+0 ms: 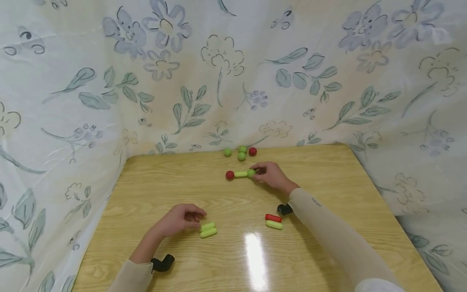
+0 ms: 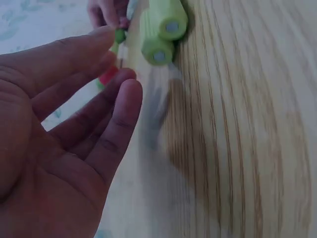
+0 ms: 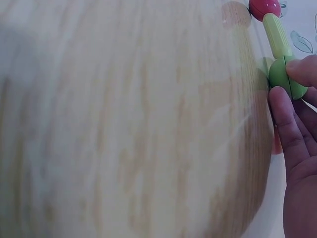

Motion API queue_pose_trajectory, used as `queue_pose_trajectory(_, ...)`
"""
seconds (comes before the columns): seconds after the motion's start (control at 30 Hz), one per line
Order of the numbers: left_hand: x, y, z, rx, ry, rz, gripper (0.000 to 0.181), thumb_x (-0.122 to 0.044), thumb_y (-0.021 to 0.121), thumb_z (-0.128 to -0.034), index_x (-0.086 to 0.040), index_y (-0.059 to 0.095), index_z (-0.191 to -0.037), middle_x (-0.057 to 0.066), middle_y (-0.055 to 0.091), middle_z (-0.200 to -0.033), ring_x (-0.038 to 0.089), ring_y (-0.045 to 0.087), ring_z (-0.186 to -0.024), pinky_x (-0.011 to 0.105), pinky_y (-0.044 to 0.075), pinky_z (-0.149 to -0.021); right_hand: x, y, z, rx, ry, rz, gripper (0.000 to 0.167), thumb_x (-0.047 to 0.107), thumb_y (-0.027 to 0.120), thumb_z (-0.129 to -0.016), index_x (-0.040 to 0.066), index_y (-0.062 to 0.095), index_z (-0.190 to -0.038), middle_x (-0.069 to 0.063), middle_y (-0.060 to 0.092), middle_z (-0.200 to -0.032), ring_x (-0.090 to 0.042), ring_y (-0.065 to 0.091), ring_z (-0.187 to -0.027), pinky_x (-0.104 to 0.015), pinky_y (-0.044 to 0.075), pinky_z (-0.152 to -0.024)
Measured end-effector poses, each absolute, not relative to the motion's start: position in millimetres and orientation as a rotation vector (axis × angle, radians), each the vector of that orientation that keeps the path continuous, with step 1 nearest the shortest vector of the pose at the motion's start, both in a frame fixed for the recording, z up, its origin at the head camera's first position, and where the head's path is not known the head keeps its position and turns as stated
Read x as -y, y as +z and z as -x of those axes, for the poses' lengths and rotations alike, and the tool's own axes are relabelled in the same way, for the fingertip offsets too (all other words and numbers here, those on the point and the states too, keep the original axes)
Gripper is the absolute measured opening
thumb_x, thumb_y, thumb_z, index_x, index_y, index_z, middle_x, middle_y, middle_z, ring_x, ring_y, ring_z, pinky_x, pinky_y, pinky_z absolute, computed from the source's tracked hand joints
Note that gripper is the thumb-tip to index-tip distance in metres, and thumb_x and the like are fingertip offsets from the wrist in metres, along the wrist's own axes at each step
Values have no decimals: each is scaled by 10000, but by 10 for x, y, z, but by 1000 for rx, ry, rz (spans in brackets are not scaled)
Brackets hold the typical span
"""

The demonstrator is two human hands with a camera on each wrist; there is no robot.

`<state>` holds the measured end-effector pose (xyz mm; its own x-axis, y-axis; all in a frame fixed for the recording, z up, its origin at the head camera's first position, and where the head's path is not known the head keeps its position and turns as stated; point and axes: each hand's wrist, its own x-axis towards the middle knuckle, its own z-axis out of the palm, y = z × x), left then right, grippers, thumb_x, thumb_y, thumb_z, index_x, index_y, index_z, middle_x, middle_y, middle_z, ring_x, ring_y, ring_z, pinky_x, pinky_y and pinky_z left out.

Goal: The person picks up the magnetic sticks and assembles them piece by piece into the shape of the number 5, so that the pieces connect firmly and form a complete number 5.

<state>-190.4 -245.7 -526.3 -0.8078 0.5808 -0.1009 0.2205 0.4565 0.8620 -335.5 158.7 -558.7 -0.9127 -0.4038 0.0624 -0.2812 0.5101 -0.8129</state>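
My right hand [image 1: 270, 176] [image 3: 300, 119] pinches a green ball [image 1: 251, 173] [image 3: 288, 78] between thumb and fingers. A yellow-green stick [image 1: 240, 174] [image 3: 277, 35] joins that ball to a red ball [image 1: 230, 175] [image 3: 265, 7] on its left, in the head view. The left hand [image 1: 181, 220] [image 2: 64, 124] holds nothing, its fingers bent loosely with a gap to the thumb. Two yellow-green sticks [image 1: 208, 232] [image 2: 168, 20] lie side by side at its fingertips; their near ends show grey discs in the left wrist view.
Several green balls [image 1: 241, 156] and another red ball [image 1: 253, 151] sit at the table's back edge. A red stick [image 1: 273, 218] and a yellow-green stick [image 1: 274, 224] lie below the right forearm. Floral cloth [image 1: 226, 89] hangs behind the wooden table [image 1: 153, 178].
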Motion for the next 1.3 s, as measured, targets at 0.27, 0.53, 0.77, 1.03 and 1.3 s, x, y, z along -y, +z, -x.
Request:
queue_pose_trajectory(0.27, 2364, -5262, 1787, -2342, 1233, -679, 346, -28, 847, -922, -56, 779, -1259, 38, 721, -1071, 210, 651, -961, 296, 552, -814, -1587, -5576, 3342, -2606, -1370, 581, 324, 146, 839, -980, 94, 788, -1295, -56, 753, -1189, -203, 710, -1011, -346, 602, -836)
queue_pose_trajectory(0.53, 2317, -5280, 1715, -2356, 1232, -772, 423, 41, 832, -910, -62, 758, -1314, 25, 706, -1067, 202, 647, -944, 301, 560, -801, -1603, -5604, 3374, -2611, -1384, 584, 312, 149, 841, -979, 104, 794, -1284, -50, 755, -1167, -203, 708, -999, -359, 605, -817)
queue_pose_trajectory(0.77, 2219, -5320, 1702, -2310, 1234, -828, 547, 128, 789, -888, -52, 714, -1399, 53, 676, -1187, 216, 637, -932, 283, 565, -776, -1613, -5586, 3361, -2609, -1393, 582, 304, 158, 839, -981, 103, 795, -1277, -50, 754, -1166, -203, 705, -999, -354, 601, -823)
queue_pose_trajectory(1.03, 2174, -5343, 1707, -2346, 1172, -822, 584, 146, 794, -856, -71, 728, -1394, 9, 654, -1164, 193, 609, -918, 279, 543, -756, -1604, -5567, 3345, -2609, -1384, 591, 302, 164, 841, -980, 98, 797, -1271, -51, 751, -1194, -202, 702, -1013, -371, 591, -882)
queue_pose_trajectory(1.3, 2167, -5375, 1719, -2407, 1125, -823, 508, 87, 847, -867, -38, 717, -1342, 0, 635, -1102, 131, 617, -866, 278, 561, -739, -1595, -5592, 3357, -2613, -1375, 602, 304, 173, 848, -976, 106, 800, -1269, -41, 755, -1176, -193, 705, -998, -365, 593, -872)
